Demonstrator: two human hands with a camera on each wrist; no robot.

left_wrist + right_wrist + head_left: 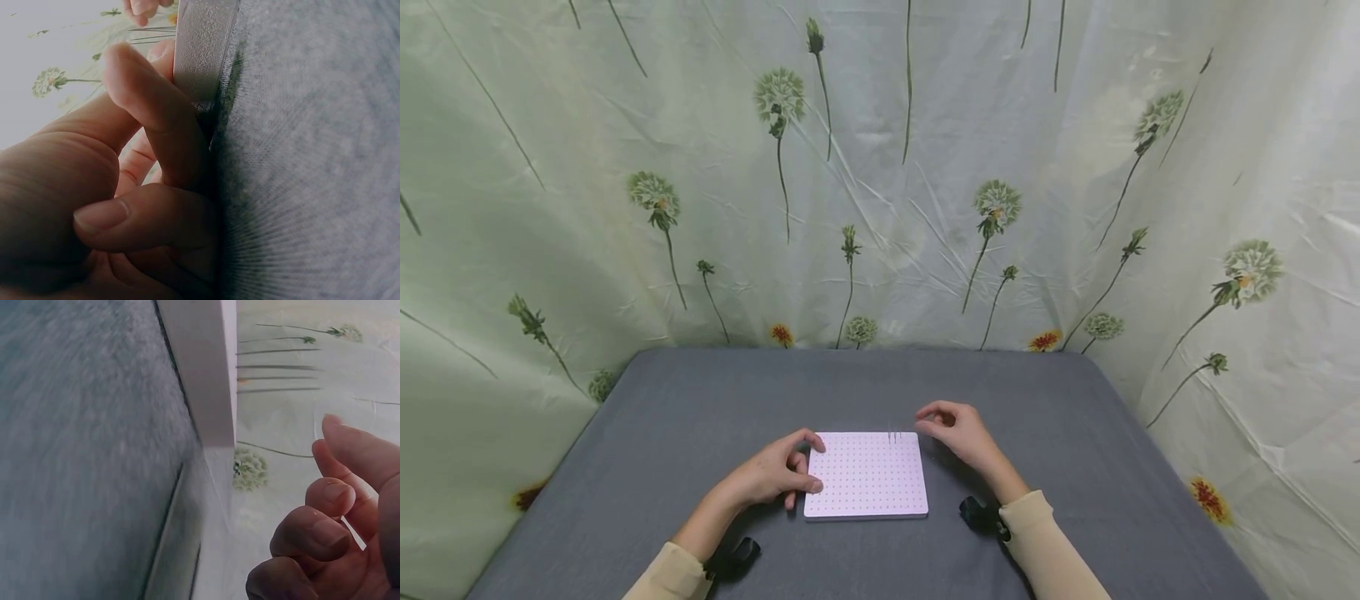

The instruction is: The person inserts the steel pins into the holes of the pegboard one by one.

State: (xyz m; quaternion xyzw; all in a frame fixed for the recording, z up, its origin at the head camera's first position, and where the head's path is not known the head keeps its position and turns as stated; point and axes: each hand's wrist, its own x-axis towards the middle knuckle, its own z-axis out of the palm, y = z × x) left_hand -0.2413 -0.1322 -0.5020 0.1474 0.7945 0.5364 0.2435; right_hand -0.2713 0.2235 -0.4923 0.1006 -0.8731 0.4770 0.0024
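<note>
A thin white board [867, 479] with a grid of small dots lies on the grey-covered table. Several thin metal pins [278, 367] stand upright near its far right corner. My left hand [775, 468] grips the board's left edge, with thumb and index fingertip on its top face. In the left wrist view a bent finger [156, 100] lies beside the edge. My right hand [958, 429] hovers just past the far right corner, apart from the pins. Its thumb and index tips stand close with a small gap, and I see nothing between them; its other fingers [312, 531] are curled.
Thin, blurred rod-like shapes [165, 531] lie on the table beside the board in the right wrist view; their kind is unclear. A flower-patterned curtain [880, 208] hangs behind the grey table [715, 392] and along both sides. Dark wrist cameras [979, 517] sit under the sleeves.
</note>
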